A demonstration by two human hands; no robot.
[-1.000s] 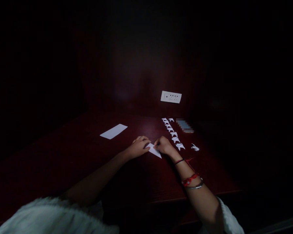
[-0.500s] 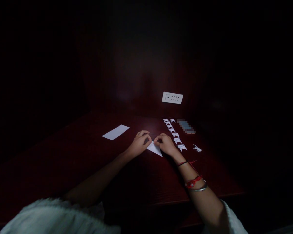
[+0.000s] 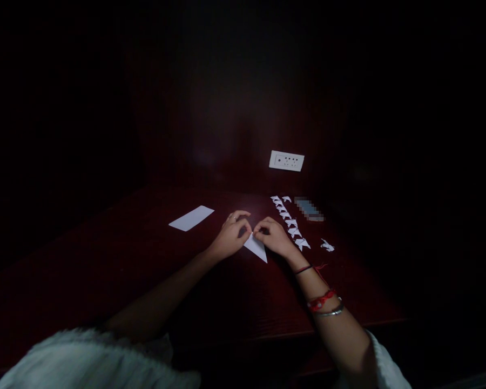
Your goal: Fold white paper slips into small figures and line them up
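Observation:
A small white piece of folded paper (image 3: 257, 249) is pinched between my two hands above the dark red table, with one pointed corner toward me. My left hand (image 3: 231, 236) grips its upper left edge between thumb and index finger; the other fingers are partly lifted, one with a ring. My right hand (image 3: 274, 237) pinches the upper edge close beside, fingers curled. The fingertips nearly meet and hide the top of the paper. A row of small folded white paper pieces (image 3: 284, 215) lies just right of my right hand.
A flat white paper strip (image 3: 191, 218) lies left of my hands. Right of the row are a blurred-out phone-like slab (image 3: 309, 209) and a small crumpled white piece (image 3: 327, 245). A white socket panel (image 3: 287, 161) is on the back wall. The table (image 3: 267, 319) ends at its front edge.
Both hands have shifted slightly, with fingertips closer together. The paper between them has turned a little and shows narrower. Everything else lies as before.

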